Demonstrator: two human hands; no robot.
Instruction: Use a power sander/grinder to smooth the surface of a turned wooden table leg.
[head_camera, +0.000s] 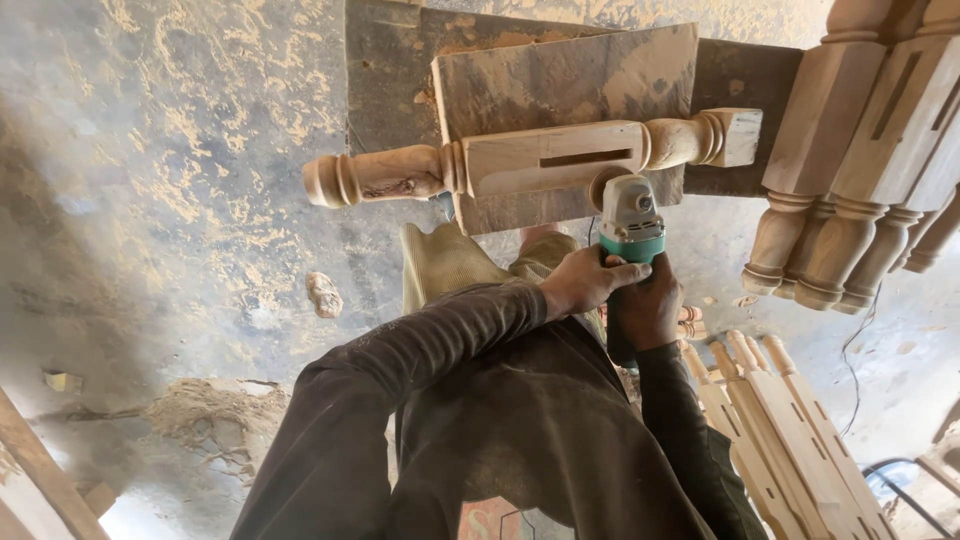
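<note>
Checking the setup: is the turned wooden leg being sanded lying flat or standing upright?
Lying flat: the turned leg rests lengthwise across a board, with the grinder against its side.

We note stacked turned legs at right, more legs below, sawdust-strewn floor, a stone

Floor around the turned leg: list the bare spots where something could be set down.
Free: the dusty floor left of the turned leg, up to the small wood chunk. Crowded: the right side, with stacked legs above and another pile below; both hands grip the grinder.
</note>
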